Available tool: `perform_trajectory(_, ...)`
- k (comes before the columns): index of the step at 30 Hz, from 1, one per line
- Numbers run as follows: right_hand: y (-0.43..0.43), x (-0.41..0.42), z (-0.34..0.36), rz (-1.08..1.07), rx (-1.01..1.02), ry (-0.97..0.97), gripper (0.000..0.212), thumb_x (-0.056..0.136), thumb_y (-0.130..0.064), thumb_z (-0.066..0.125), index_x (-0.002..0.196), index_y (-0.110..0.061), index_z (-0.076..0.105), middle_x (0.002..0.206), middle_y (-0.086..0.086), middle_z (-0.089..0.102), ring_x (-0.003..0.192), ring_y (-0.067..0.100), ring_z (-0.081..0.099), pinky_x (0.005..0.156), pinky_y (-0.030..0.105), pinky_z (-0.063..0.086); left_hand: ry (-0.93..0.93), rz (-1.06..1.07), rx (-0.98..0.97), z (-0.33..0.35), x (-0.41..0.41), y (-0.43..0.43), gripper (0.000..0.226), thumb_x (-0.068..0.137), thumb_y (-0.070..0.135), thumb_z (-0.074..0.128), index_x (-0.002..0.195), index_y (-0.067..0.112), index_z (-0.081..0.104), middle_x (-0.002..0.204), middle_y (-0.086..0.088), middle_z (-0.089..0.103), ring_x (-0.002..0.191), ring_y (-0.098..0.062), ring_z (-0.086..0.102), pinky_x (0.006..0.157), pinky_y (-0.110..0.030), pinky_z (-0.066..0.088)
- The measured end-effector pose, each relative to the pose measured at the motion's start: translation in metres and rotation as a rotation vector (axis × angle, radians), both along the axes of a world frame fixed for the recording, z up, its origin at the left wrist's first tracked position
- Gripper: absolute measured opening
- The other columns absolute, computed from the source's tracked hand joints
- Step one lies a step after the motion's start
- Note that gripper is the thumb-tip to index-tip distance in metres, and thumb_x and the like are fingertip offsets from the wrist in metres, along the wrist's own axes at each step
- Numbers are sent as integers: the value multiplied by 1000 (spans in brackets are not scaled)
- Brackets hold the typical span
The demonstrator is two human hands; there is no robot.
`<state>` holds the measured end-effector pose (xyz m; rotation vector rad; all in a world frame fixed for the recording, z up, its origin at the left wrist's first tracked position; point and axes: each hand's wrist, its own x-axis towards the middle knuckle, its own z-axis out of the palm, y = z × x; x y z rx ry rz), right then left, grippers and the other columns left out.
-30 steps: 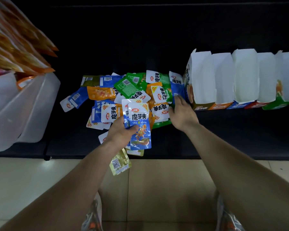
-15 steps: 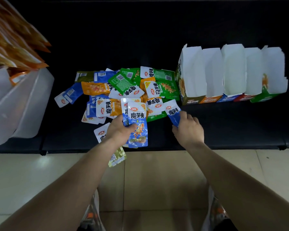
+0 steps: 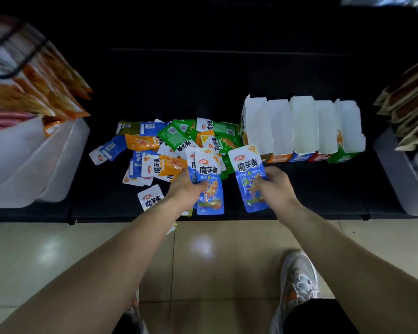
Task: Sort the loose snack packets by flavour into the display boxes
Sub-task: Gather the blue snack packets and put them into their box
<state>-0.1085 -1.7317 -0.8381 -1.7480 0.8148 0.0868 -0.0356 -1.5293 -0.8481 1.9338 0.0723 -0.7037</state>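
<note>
1. Blue packets are in both hands. The left hand [image 3: 187, 189] pinches a small stack of blue packets [image 3: 209, 189], with the thumb on top and the fingers curled under. I can see at least 2 in the stack.
2. The right hand [image 3: 276, 186] pinches 1 more blue packet [image 3: 249, 165] by its lower right side, with the fingers curled round the edge.
3. Both lots are held up over the front edge of the black shelf [image 3: 323, 194], near its middle. They stand long-ways, with their white tops pointing to the back of the shelf.
4. The single packet is just to the right of the stack. Both face the same way, so I think a short move left would lay it on the stack.
5. The pile of loose packets [image 3: 169, 141] lies behind the left hand. It has green, orange and blue ones mixed up.
6. The display boxes [image 3: 302, 124] stand in a row of 5 toward the right end of the shelf, with their white flaps up. The blue box [image 3: 298, 157] is number 3, in the middle.
7. That box is behind the right hand and a bit to its right, so the right hand is nearer to it.
8. I cannot see the bottoms of the boxes.
</note>
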Motion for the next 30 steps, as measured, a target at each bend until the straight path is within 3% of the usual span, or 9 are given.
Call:
perform_trajectory(5,22,-7,94,172,196,-107,22,86,2,71,104,-7,62,103,16,73,81,24,73,69,40,61,-71,-40,-145,95,-19,4,14,99,20,62,94,29,52,95,9,65,70,3,55,62,-17,46)
perform_trajectory(9,38,-36,154,243,323,-104,30,85,0,74,111,-8,61,102,10,76,90,28,75,72,49,62,-114,-32,-220,144,-41,29,34,91,34,72,120,21,60,115,5,71,106,-16,69,97,-41,52)
perform_trajectory(11,46,-50,170,279,405,-139,32,85,-4,76,113,-8,61,104,7,76,92,27,75,69,43,60,-146,-68,-239,154,-54,43,61,78,56,74,129,27,57,124,8,69,115,-18,66,102,-50,50)
perform_trajectory(14,65,-59,179,355,400,-173,31,88,-8,75,115,-10,60,101,8,77,91,26,75,69,42,60,-208,-94,-246,157,-69,60,56,79,61,64,126,32,58,122,9,70,114,-17,67,100,-49,51)
perform_trajectory(18,95,-48,170,424,239,-223,24,89,-14,75,110,-15,66,93,5,78,84,21,76,71,39,62,-258,31,-227,157,-76,75,39,94,53,51,120,25,61,117,3,71,113,-21,67,101,-49,50)
perform_trajectory(20,106,-38,162,448,92,-248,13,92,-22,72,102,-15,69,88,2,77,79,15,75,73,35,61,-235,78,-250,153,-73,79,27,104,40,48,119,22,61,113,4,72,112,-16,67,98,-37,52)
perform_trajectory(23,121,-18,143,458,-140,-224,31,95,-30,63,84,-1,62,77,12,69,68,23,68,62,38,54,-196,49,-255,148,-67,86,14,102,22,56,116,21,57,102,11,73,92,1,71,73,-14,54)
perform_trajectory(26,138,1,123,527,-241,-234,42,98,-27,55,61,-9,46,59,6,48,61,32,54,66,52,57,-151,24,-169,135,-53,106,29,98,16,62,126,15,53,118,-3,72,100,-12,72,79,-24,58)
perform_trajectory(30,156,29,91,798,-339,-153,38,102,-33,48,68,-20,61,71,-2,69,68,24,69,66,44,56,-55,-3,-42,128,-25,154,30,96,17,66,123,25,56,114,3,73,99,-13,72,87,-37,58)
